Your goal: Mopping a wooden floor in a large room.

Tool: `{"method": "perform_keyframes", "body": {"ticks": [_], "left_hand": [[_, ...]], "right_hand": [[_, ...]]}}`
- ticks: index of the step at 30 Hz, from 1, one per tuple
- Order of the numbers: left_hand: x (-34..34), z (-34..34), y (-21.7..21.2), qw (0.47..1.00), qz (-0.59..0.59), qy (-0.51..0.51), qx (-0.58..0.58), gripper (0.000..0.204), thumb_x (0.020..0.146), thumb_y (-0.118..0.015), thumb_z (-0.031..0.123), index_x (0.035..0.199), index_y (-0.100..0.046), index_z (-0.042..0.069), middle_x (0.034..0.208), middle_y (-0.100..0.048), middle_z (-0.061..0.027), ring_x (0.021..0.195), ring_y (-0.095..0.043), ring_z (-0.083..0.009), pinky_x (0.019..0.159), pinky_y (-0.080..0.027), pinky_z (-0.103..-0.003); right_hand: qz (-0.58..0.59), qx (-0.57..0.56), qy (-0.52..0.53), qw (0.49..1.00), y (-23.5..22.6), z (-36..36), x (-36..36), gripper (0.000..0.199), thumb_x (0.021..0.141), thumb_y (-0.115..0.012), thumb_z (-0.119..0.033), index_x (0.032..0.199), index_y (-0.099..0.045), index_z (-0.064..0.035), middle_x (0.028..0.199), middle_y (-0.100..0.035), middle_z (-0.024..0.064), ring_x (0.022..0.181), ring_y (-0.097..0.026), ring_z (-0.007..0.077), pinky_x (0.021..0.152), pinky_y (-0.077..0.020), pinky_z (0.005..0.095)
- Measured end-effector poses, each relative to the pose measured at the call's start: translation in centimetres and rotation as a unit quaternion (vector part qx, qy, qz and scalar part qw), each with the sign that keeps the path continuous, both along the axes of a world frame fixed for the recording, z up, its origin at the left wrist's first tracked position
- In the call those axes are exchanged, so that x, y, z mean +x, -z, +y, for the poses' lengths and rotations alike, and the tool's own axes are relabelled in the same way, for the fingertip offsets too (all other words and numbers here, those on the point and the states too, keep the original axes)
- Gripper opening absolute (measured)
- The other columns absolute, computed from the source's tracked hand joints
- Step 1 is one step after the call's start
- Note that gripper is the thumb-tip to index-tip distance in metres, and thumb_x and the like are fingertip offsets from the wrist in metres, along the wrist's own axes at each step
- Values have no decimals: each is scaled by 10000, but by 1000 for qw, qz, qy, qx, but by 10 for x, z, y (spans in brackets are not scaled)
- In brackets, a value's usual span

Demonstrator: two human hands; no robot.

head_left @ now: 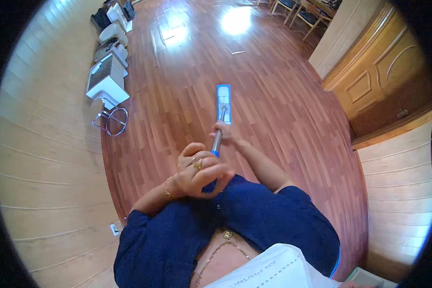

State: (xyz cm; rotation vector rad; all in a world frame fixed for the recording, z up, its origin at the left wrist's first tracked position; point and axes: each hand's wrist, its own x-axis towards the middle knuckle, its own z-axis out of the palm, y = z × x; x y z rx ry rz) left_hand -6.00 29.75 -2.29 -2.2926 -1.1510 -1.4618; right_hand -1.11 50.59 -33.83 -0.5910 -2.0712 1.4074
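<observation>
A flat mop with a blue-and-white rectangular head point(220, 96) lies with that head on the wooden floor point(173, 110) in front of me. Its metal pole point(217, 142) rises toward my chest. My left hand point(199, 170), wearing a gold ring and bracelet, is closed around the blue upper grip; its fingers partly cover that grip. Farther down, my right hand point(228, 133) wraps the pole a short way above the mop head.
Along the left wall stand a round chrome-legged stool point(115, 121), a white cabinet point(111, 89) and several white items behind it. On the right are a wooden door point(386, 77) and a pale wall. Wooden chairs point(312, 18) stand at the far right.
</observation>
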Motion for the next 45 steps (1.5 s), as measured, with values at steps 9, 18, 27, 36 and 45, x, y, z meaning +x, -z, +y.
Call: {"method": "perform_keyframes", "body": {"ticks": [9,18,27,36,45], "left_hand": [[-49,-70,-78,999,19,-38,13,395,677,-832,368,813,-565,110,626,-569,15,552,-572,-143,613,-433,-297],[-97,-80,-65,998,-47,1,35,364,732,-797,379,779,-552,114,664,-613,1,592,-616,-154,655,-444,-331],[-125,4,-1,972,-97,171,-126,269,708,-819,229,779,-578,134,779,-649,-11,767,-650,-198,806,-427,-391],[-115,87,65,871,-195,323,-316,184,792,-764,195,789,-601,108,830,-678,-25,845,-661,-179,892,-377,-384],[-78,156,105,714,-174,494,-464,156,861,-704,175,860,-611,50,941,-667,-89,1029,-607,-264,891,-447,-414]], "right_hand": [[-85,266,-196,940,-117,-102,-57,279,774,-680,-363,665,-620,-113,708,-625,89,777,-610,290,746,-414,409],[-109,305,-159,933,-126,-96,-61,276,772,-697,-339,615,-605,-132,687,-629,61,755,-615,269,722,-418,408],[-203,310,70,926,-72,-21,3,231,741,-699,-275,618,-623,-95,669,-629,116,665,-602,332,636,-460,449],[-248,208,292,900,-13,-12,110,256,796,-676,-284,694,-575,-72,759,-621,158,776,-589,383,705,-464,484],[-243,195,429,848,28,-49,192,145,741,-679,-170,765,-562,-89,782,-578,138,809,-558,348,759,-406,454]]}}
